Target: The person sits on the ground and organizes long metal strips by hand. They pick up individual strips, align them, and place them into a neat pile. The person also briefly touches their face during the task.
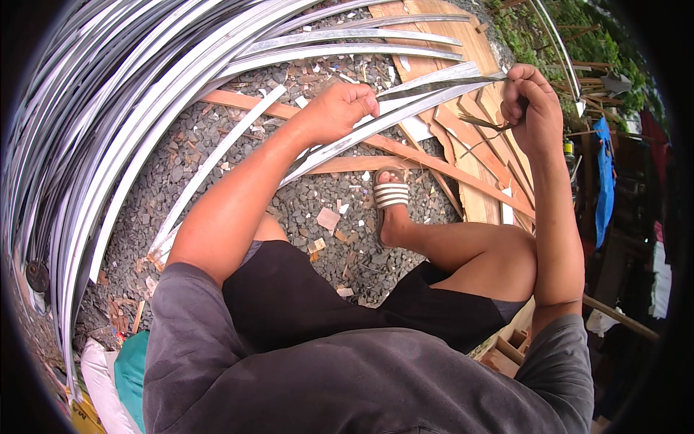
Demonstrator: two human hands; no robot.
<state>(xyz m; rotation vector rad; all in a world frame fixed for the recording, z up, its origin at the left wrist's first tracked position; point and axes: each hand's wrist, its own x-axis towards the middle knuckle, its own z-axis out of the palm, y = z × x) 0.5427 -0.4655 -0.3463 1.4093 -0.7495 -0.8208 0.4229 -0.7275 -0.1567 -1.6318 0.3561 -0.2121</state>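
1. Dark strip (418, 90): at 1 o'clock from my view's centre, spanning the gap between the hands, crossing in front of pale metal channels (394, 118). I can't tell whether it touches them.
2. Left hand (337, 111), 12 o'clock: narrow, fingers curled, thumb and fingertips closed on the strip's near end.
3. Right hand (533, 107), 2 o'clock: narrow too, pinching the far end. Frayed dark strands (483, 124) hang just to its 8 o'clock.
4. Progress, my reading: both grips are made and the strip is spread lengthwise. I see no knot or wrap along the span, so fastening of any kind looks undone; I'd call it early. Whether more strip runs beneath the left hand, I can't tell.
5. Further out: a sandalled foot (395, 215) near centre, toward 2 o'clock, on grey gravel (300, 206); wooden boards (477, 197) past it.
6. Outer ring: a big stack of curved-looking metal strips (155, 108) at 10 o'clock; a teal sack (132, 372) at 8; blue sheeting (603, 184) at 3.
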